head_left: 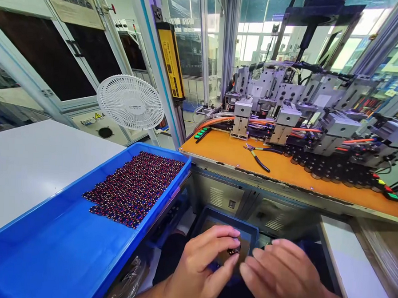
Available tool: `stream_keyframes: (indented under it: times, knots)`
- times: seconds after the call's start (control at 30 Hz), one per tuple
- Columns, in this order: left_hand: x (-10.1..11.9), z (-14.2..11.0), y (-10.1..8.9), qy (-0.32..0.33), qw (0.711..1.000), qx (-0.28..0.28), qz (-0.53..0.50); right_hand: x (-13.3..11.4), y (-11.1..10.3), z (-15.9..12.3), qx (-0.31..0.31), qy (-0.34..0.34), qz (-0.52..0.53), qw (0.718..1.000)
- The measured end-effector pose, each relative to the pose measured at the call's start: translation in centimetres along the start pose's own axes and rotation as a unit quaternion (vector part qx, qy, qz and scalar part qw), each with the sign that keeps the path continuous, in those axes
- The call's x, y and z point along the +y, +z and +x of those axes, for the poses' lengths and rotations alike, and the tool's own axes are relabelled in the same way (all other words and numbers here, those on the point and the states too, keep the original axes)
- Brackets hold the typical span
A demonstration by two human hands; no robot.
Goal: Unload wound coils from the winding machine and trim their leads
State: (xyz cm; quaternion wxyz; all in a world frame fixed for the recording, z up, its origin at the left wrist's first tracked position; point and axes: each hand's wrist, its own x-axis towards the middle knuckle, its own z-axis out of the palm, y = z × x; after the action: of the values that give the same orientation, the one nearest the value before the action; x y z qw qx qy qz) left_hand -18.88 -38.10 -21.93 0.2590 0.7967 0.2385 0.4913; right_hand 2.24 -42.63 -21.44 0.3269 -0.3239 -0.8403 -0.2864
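My left hand (208, 263) is closed, pinching a small dark round part (234, 249) between thumb and fingertips, with only a bit of it showing. To its right, my right hand (284, 273) is smeared by motion, its fingers bent towards the left hand. Whether anything sits in those fingers I cannot make out. Below both hands is a blue bin (253, 232), partly hidden by them. On the left a long blue tray (43, 252) carries a dense block of small dark parts (135, 185) with red and pale dots.
An orange bench top (212, 149) bears pliers (257, 156), a row of dark cylindrical parts (331, 167) and metal fixtures (283, 120) with orange hoses. A white fan (131, 102) stands behind the tray. A white table (51, 159) is at left, a white board (353, 259) at right.
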Motion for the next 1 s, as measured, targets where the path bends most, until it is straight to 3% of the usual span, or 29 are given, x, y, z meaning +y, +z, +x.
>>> stream_keyframes:
  times: [0.07, 0.17, 0.23, 0.33, 0.43, 0.5, 0.6, 0.77, 0.87, 1.0]
  knots:
    - [0.3, 0.0, 0.0, -0.002, 1.000, -0.009, -0.013, 0.3, 0.2, 1.3, -0.022, -0.031, 0.012, 0.999]
    - [0.6, -0.2, -0.4, -0.023, 0.999, -0.003, -0.043, 0.5, 0.8, 2.6, -0.037, 0.052, 0.117, 0.991]
    - [0.5, -0.4, -0.7, -0.030, 0.998, 0.006, -0.062, 0.1, 0.9, 2.9, -0.071, 0.136, 0.233, 0.960]
    - [0.2, -0.7, -0.9, -0.030, 0.997, 0.008, -0.077, -0.7, 0.6, 3.0, -0.125, 0.238, 0.377, 0.886]
    - [-0.4, -0.9, -0.8, -0.037, 0.995, 0.017, -0.090, 0.3, 0.3, 3.6, -0.171, 0.282, 0.425, 0.843]
    - [-0.7, -1.1, -0.8, -0.046, 0.994, 0.030, -0.100, 2.7, 0.5, 4.4, -0.156, 0.283, 0.362, 0.875]
    - [-1.1, -1.3, -0.7, -0.064, 0.990, 0.054, -0.111, 8.3, 2.4, 5.9, -0.093, 0.258, 0.114, 0.955]
    - [-1.1, -1.5, -1.0, -0.091, 0.988, 0.069, -0.107, 16.6, 7.9, 6.4, -0.184, 0.270, 0.005, 0.945]
    - [-0.9, -1.7, -1.5, -0.083, 0.989, 0.080, -0.096, 18.2, 10.3, 6.0, -0.243, 0.269, -0.024, 0.932]
    - [-0.9, -1.8, -2.2, -0.085, 0.988, 0.098, -0.083, 18.4, 10.8, 5.5, -0.280, 0.265, -0.046, 0.922]
